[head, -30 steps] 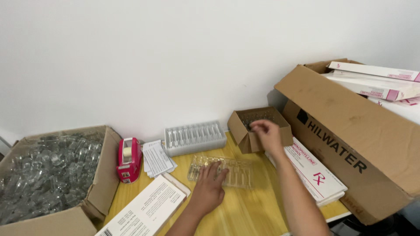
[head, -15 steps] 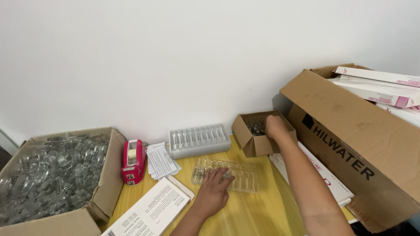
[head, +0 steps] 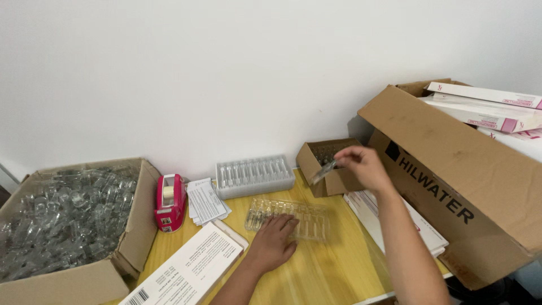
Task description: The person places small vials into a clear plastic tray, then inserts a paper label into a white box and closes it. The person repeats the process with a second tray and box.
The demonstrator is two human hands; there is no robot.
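Note:
My left hand (head: 272, 242) rests flat on the near edge of a clear plastic blister tray (head: 305, 217) lying on the yellow table (head: 333, 271). My right hand (head: 361, 165) hovers over a small open cardboard box (head: 334, 182) and pinches a small clear glass ampoule (head: 322, 171) between its fingertips. A few ampoules lie in the tray's left slots.
A grey tray of ampoules (head: 254, 175) stands by the wall. A pink tape dispenser (head: 170, 202), folded leaflets (head: 206, 200) and a flat white carton (head: 189, 271) lie to the left. A big box of clear trays (head: 73, 226) sits far left, a large carton (head: 451, 181) of white-pink boxes right.
My right hand has come up out of the small box holding an ampoule. My left hand stays on the blister tray.

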